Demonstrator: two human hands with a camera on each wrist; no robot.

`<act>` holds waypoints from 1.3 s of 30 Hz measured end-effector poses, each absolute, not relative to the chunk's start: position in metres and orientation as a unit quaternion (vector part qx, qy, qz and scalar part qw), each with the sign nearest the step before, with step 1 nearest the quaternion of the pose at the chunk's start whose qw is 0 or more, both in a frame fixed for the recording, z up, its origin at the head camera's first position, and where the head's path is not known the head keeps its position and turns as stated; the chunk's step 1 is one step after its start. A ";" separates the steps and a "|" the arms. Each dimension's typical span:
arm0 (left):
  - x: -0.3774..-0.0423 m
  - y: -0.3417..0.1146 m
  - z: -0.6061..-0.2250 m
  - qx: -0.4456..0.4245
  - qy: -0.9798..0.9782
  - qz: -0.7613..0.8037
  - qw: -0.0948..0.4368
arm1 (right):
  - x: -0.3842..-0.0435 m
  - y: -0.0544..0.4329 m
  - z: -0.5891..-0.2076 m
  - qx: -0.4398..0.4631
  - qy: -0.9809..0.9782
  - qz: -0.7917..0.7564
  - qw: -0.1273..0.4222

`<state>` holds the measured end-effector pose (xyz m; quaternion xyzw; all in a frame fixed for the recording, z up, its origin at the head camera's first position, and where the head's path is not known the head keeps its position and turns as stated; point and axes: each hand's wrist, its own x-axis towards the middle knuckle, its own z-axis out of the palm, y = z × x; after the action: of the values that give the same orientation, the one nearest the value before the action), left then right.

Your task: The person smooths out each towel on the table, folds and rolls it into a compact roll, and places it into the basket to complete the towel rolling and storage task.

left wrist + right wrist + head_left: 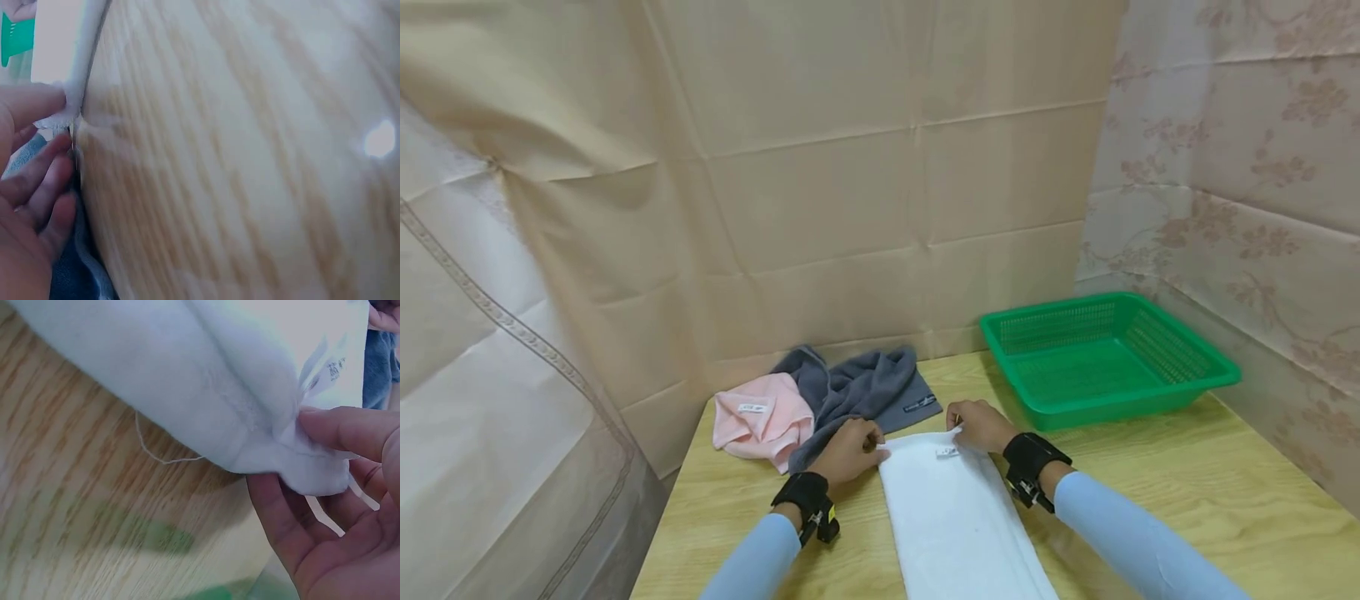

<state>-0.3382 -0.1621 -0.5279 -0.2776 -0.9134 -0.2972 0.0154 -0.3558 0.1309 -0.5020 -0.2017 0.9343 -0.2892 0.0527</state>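
Head view shows a pale yellow wood-grain table (1187, 475) whose far edge meets a hanging beige cloth backdrop (820, 208), while a whitish floral-patterned cloth (1240, 183) borders the right edge. Bare wood stretches from the left table edge to a long white folded towel (958, 525), and a wider stretch runs from the towel towards the right edge. This towel lies lengthwise at the near middle of the table, its near end running past the bottom of the picture. At the far right stands a shallow rectangular green plastic basket (1082, 363), well apart from the towel's near part, its slotted walls and smooth floor in view and its right corner close to the table edge. Behind the towel, to the left, a crumpled pink cloth (767, 421) touches a rumpled dark grey towel (865, 387). The left hand (850, 452) pinches the white towel's far left corner, thumb above and fingers curled below, just in front of the grey towel. The right hand (983, 425) pinches the far right corner beside a small white printed label (947, 452), its thumb on top and fingers underneath. In the right wrist view, 1 loose white thread (165, 462) loops from the towel's side edge over the wood.
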 end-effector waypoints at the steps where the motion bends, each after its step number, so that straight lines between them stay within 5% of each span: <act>1: -0.338 -0.162 -0.527 -0.281 -0.910 -0.307 0.005 | -0.355 0.132 -0.502 -0.207 0.932 -0.294 0.050; 7: -0.335 -0.161 -0.520 -0.289 -0.898 -0.331 -0.020 | -0.354 0.137 -0.503 -0.211 0.917 -0.334 0.043; 16: -0.338 -0.162 -0.521 -0.334 -0.902 -0.270 0.043 | -0.357 0.138 -0.507 -0.227 0.911 -0.342 0.045; 24: -0.339 -0.161 -0.526 -0.291 -0.893 -0.344 0.001 | -0.358 0.142 -0.511 -0.254 0.911 -0.324 -0.008; 39: -0.322 -0.166 -0.525 -0.310 -0.880 -0.360 0.018 | -0.352 0.159 -0.524 -0.307 0.892 -0.331 -0.020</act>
<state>-0.3219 -0.1663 -0.5251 -0.3098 -0.8798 -0.3599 0.0181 -0.3520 0.1593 -0.5239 -0.3074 0.8920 -0.3309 -0.0197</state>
